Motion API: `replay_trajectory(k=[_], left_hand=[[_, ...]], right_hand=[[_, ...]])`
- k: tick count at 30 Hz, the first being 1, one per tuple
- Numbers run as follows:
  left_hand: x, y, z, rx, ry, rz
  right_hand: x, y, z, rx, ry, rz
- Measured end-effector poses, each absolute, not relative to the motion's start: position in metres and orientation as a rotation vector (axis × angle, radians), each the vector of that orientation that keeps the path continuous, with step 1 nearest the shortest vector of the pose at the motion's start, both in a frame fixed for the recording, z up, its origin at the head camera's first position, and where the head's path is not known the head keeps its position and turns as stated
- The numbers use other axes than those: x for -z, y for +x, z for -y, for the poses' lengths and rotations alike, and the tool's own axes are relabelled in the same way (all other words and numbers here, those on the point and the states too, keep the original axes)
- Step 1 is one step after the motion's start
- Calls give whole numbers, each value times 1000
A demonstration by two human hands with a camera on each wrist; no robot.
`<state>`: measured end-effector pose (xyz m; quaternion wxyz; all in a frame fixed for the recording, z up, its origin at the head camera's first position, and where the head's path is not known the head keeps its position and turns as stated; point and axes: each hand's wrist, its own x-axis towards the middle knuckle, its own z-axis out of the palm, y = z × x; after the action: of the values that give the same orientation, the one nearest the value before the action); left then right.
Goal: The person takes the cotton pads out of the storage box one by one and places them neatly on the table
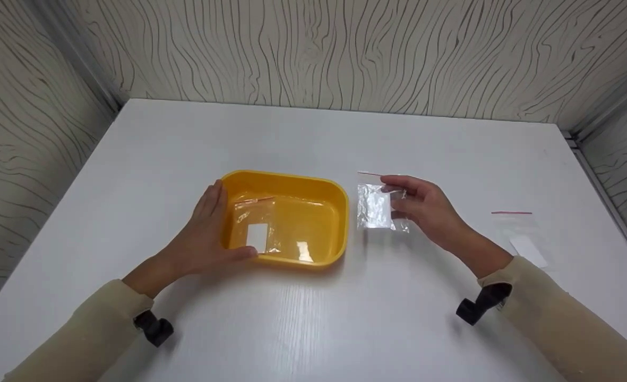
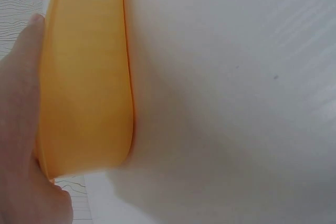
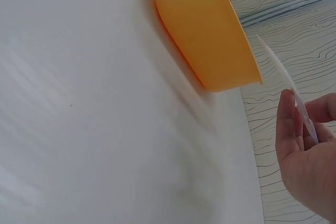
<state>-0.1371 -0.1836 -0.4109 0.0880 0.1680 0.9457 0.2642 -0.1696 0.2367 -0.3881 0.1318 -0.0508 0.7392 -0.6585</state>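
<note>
My left hand [image 1: 199, 239] rests against the left end of a yellow plastic basin [image 1: 342, 223], its fingers straight along the outer side and the thumb over the near rim. Inside the basin, toward the left, lies a clear zip bag [image 1: 239, 225] with a red seal line and a white card. Right of the basin, my right hand [image 1: 424, 209] pinches another clear zip bag [image 1: 374, 207] between thumb and fingers, held above the table. That bag also contains a white rectangle. The right wrist view shows the held bag [image 3: 283, 72] edge-on.
A third zip bag [image 1: 512, 225] with a red seal and a white card lies on the white table [image 1: 313, 138], near my right forearm. Wood-grain patterned panels [image 1: 313, 53] stand behind the table and at its sides.
</note>
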Motion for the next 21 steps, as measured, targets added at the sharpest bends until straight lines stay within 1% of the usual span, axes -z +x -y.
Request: replay_trajectory(k=[7, 21], left_hand=[[411, -137, 183, -777, 491, -2819], [411, -136, 183, -787, 494, -2824]], right_hand=[[390, -168, -246, 1886, -134, -2187], [393, -164, -267, 1991, -111, -2105]])
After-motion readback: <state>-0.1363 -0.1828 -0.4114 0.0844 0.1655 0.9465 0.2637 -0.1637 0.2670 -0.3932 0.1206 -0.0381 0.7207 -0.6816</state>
